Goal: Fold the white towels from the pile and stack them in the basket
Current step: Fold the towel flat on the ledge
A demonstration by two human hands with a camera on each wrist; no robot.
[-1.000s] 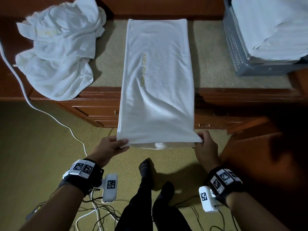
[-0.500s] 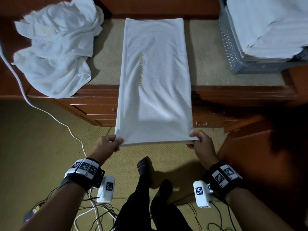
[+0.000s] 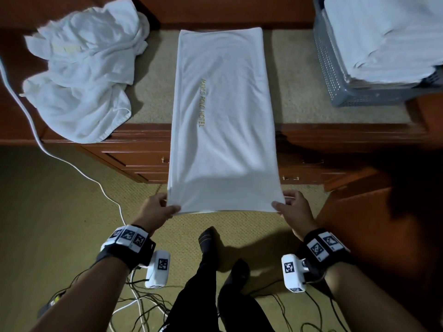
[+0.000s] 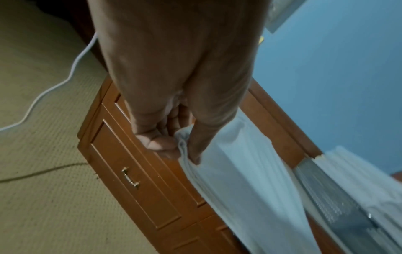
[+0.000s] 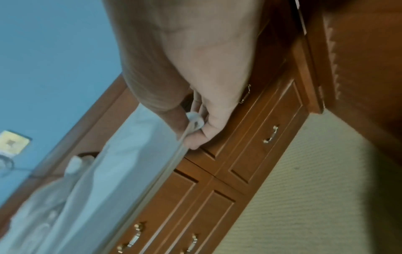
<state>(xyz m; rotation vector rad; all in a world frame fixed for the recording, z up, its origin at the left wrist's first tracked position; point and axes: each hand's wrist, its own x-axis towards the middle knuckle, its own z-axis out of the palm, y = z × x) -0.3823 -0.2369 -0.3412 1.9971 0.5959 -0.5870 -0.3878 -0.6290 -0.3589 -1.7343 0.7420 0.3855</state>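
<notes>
A long white towel [image 3: 223, 116] with gold lettering lies lengthwise on the dresser top, its near half stretched out over the front edge. My left hand [image 3: 159, 207] pinches the near left corner of this towel [image 4: 228, 165] between thumb and fingers. My right hand [image 3: 291, 207] pinches the near right corner of the towel [image 5: 130, 154] the same way. The near edge is held level in the air. A crumpled pile of white towels [image 3: 84, 75] sits at the left of the dresser. A grey basket [image 3: 335, 75] at the right holds folded white towels [image 3: 383, 34].
The wooden dresser [image 3: 134, 149] has drawers with metal handles [image 4: 130, 178] facing me. A white cable [image 3: 60, 154] runs across the carpet at the left. More cables lie by my feet [image 3: 208, 240]. A dark wooden piece of furniture [image 3: 383, 224] stands at the right.
Both hands have lifted the towel's near edge and drawn it slightly toward the dresser, pulling it flat. The grip on both corners is the same.
</notes>
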